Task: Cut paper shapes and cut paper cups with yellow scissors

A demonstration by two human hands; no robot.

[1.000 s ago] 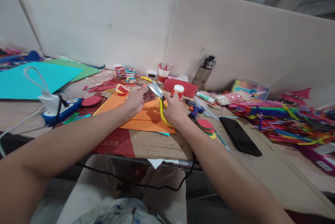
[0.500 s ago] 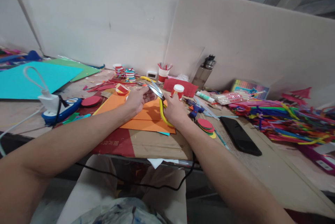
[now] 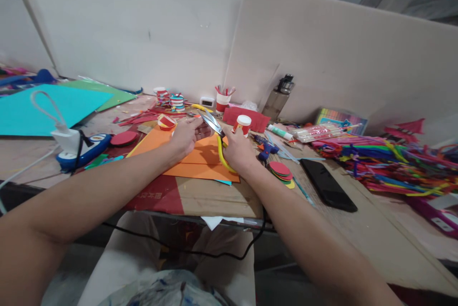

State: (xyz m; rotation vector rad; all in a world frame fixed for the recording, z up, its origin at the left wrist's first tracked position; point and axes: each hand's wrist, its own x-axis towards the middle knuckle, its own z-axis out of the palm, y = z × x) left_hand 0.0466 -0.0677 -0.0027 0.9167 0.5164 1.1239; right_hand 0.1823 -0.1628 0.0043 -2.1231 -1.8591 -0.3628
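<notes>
Yellow-handled scissors (image 3: 214,127) are gripped in my right hand (image 3: 240,149), with the blades parted and pointing up and to the left. My left hand (image 3: 188,138) is at the blade tips, its thumb and fingers pinched together; what lies between them is too small to make out. Beneath both hands are sheets of orange paper (image 3: 200,171) on a piece of cardboard (image 3: 218,201). A red and white paper cup (image 3: 243,124) stands just beyond my right hand. Past my left hand sits a short red and white cup piece (image 3: 167,122).
To the right lie a blue glue gun (image 3: 266,149), paper discs (image 3: 281,170), a black phone (image 3: 328,186) and a heap of pipe cleaners (image 3: 386,165). On the left are a blue device (image 3: 84,152), red discs (image 3: 124,138) and turquoise sheets (image 3: 53,108). A bottle (image 3: 278,101) stands behind.
The view has shifted very slightly. My hands and the scissors stay in nearly the same place, with the blades still parted.
</notes>
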